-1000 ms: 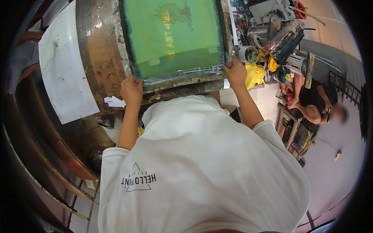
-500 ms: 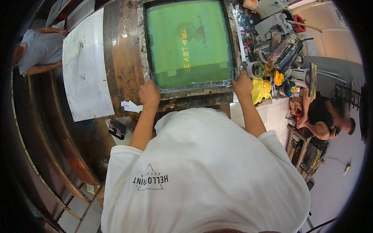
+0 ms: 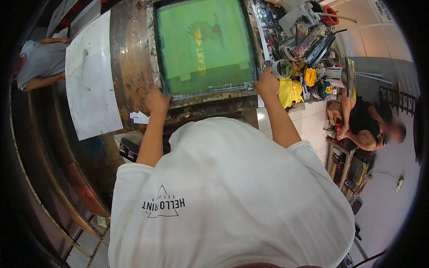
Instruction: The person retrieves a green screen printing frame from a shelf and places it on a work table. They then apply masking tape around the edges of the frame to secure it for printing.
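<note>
A silkscreen frame (image 3: 213, 98) with taut green mesh (image 3: 176, 47) lies in front of me, carrying a faint drawing and yellowish lettering. My left hand (image 3: 157, 102) is closed around its near left corner. At the near right corner, my right hand (image 3: 267, 84) grips the frame in the same way. Both forearms reach forward past my white shirt. The undersides of the fingers are hidden by the frame and the backs of my hands. What lies beneath the mesh shows only dimly.
A long white board (image 3: 91, 76) lies to the left on the stained wooden table (image 3: 129, 58). Paper slips (image 3: 140, 117) sit near my left wrist. Right of the frame are a tub (image 3: 283, 68), yellow cloth (image 3: 290, 92) and several inky tools. One person (image 3: 42, 64) stands left; another (image 3: 364, 120) sits right.
The whole view has shifted a little, so the frame and both hands appear slightly further left and higher. Both hands keep their hold on the frame's near corners.
</note>
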Available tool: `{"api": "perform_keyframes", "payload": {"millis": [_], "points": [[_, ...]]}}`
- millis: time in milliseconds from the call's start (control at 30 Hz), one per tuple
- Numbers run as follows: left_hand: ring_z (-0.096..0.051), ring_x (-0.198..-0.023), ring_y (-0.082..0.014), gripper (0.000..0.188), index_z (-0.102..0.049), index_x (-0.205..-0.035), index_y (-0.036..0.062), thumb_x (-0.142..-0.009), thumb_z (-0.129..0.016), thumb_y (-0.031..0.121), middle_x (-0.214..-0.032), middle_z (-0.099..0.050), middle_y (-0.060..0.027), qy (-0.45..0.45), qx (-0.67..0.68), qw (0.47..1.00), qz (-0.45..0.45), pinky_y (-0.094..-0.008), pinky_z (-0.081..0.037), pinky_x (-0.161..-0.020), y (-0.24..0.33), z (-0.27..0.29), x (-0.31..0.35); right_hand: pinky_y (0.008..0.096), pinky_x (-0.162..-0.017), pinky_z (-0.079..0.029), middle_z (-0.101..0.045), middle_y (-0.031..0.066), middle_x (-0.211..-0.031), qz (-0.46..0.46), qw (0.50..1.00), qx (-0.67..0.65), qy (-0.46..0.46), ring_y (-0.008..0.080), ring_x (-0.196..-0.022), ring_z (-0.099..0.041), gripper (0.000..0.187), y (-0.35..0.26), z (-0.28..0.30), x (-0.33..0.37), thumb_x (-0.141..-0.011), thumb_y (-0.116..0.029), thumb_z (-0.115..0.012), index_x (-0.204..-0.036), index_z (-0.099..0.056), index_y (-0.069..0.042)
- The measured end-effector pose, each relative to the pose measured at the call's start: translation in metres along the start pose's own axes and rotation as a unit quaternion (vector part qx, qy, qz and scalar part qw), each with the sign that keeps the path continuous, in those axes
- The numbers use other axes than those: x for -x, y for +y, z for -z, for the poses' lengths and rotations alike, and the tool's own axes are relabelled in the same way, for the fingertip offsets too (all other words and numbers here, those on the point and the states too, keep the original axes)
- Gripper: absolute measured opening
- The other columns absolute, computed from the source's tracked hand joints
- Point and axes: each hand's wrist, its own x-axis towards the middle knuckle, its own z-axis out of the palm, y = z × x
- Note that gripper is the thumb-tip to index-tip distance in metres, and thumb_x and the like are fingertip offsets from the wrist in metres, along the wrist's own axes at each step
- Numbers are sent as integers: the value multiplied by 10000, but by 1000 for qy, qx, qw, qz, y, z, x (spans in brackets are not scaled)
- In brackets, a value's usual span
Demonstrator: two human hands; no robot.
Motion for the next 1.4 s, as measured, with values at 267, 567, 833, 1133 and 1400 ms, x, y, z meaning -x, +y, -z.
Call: {"api": "perform_keyframes", "payload": {"millis": [267,567,833,1133,1400], "points": [[-651,-1073,-459,637,-556,-1190,-38,-730,-868,273,-1154,-661,-259,24,163,983,84,-524,-527,-904,-23,-23,2,445,-912,-588,-566,298,-1274,-55,996,6,-71,416,-1137,-656,745,0,19,-6,-737,-254,-844,-1286,-407,-2],[-605,-1163,-424,713,-548,-1288,-37,-783,-847,368,-1215,-636,-258,68,100,990,67,-523,-467,-997,-17,-16,6,472,-993,-538,-588,259,-1265,-19,996,4,-86,417,-1194,-619,770,-2,28,3,-805,-335,-835,-1359,-415,-5],[-504,-1293,-367,733,-608,-1315,35,-771,-843,467,-1351,-577,-170,-85,58,926,-364,-474,-404,-1075,56,23,39,497,-1030,-467,-615,144,-1263,470,875,-95,-65,351,-1234,-565,579,-85,14,75,-778,-273,-841,-1267,-615,-59],[-631,-1115,-318,675,-601,-1188,10,-779,-828,497,-1157,-639,-142,-141,-62,941,-301,-448,-521,-927,56,-12,27,493,-935,-512,-625,95,-1185,420,900,15,-115,322,-1158,-611,610,-94,-6,65,-743,-307,-880,-1233,-584,-94],[-664,-1026,-297,636,-600,-1153,18,-814,-797,518,-1049,-641,-122,-126,-209,913,-327,-401,-577,-787,29,-2,21,465,-908,-554,-627,136,-1143,401,898,97,-152,336,-1114,-631,663,-9,11,23,-727,-314,-879,-1246,-560,-51]]}}
